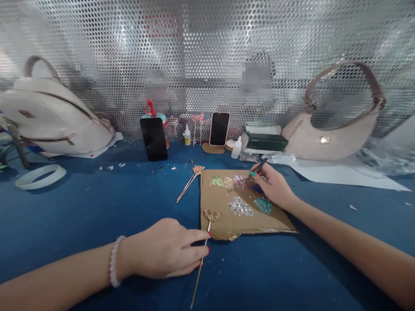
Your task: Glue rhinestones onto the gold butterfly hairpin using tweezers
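My left hand (165,248), a beaded bracelet at its wrist, holds the thin shaft of a gold hair stick (198,274) between its fingers. The stick's ornate head (212,215) lies over the left edge of a cardboard sheet (223,224). Over the sheet's far right corner, my right hand (274,183) is closed on dark tweezers (260,165), their tips near the pink rhinestones (240,181). Other small piles on the cardboard are green (217,181), peach (228,182), silver (240,207), teal (263,205) and dark blue (257,188), the last partly hidden by my hand.
Another gold hair stick (189,185) lies left of the cardboard. Behind stand two phones (154,139), glue bottles (236,147) and a dark green box (266,141). A backpack (55,116), a tape roll (41,177) and a handbag (337,134) flank the blue table (97,198).
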Demonstrator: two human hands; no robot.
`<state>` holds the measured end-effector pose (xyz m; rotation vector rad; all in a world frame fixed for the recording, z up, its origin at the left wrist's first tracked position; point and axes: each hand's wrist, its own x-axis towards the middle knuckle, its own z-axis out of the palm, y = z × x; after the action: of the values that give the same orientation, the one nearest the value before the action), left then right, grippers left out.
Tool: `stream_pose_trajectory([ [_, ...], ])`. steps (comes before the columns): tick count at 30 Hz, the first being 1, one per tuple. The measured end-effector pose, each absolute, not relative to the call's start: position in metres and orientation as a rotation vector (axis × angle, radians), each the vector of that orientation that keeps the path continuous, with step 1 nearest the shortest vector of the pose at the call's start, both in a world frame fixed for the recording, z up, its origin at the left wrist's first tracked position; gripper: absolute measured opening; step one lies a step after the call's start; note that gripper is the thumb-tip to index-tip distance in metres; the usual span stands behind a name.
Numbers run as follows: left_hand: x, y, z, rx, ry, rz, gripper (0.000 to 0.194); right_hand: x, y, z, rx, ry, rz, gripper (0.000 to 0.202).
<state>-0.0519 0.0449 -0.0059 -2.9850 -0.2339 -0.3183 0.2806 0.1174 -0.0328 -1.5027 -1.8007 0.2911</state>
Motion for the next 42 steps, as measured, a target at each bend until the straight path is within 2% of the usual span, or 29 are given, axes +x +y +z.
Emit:
stream_pose_trajectory([
  [42, -0.0513, 0.0466, -0.0052, -3.037, -0.262, -0.318, 0.023, 0.2819, 0.1197, -0.0333, -1.58, -1.799, 0.135, 0.024],
])
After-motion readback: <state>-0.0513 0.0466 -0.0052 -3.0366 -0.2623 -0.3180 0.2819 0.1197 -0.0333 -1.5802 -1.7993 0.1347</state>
